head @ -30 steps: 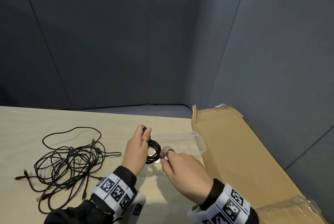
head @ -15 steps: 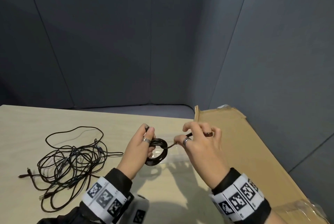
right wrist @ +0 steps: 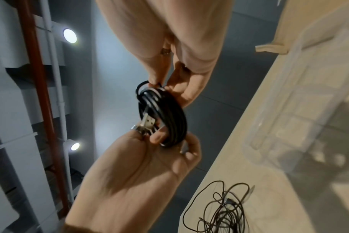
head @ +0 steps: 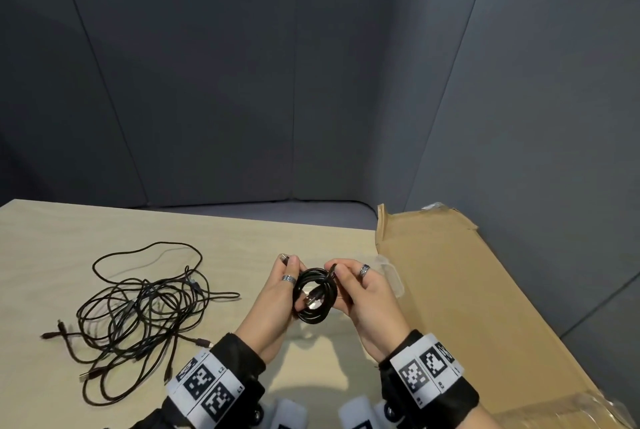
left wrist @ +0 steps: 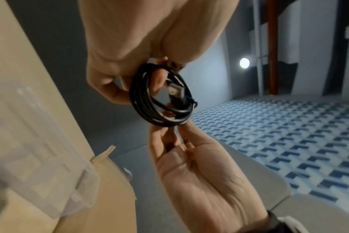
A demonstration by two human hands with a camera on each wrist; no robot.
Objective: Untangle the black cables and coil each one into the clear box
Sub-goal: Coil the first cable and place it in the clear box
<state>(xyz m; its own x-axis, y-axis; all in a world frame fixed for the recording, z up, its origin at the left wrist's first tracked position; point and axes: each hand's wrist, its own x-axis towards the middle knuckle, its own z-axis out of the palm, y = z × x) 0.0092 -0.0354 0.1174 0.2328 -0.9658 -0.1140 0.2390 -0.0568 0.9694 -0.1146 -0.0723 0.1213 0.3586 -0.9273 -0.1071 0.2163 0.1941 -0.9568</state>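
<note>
A small coiled black cable (head: 313,297) hangs above the table between both hands. My left hand (head: 284,285) grips its left side, fingers curled round the loops (left wrist: 147,100). My right hand (head: 341,278) pinches the coil's right side (right wrist: 165,113) near the top. A USB plug (left wrist: 175,93) lies across the middle of the coil. On the table to the left lies a tangle of black cables (head: 138,314), also seen in the right wrist view (right wrist: 225,212). The clear box (head: 391,276) sits behind my right hand, mostly hidden; its wall (left wrist: 40,165) shows in the left wrist view.
A flattened cardboard sheet (head: 467,307) covers the right side of the light wooden table (head: 104,231). Grey padded panels (head: 207,82) close off the far and right sides.
My right hand, which held the cable's end out to the right of the coil, has come back to the coil. The plug now lies across the coil's middle. The left hand keeps its hold.
</note>
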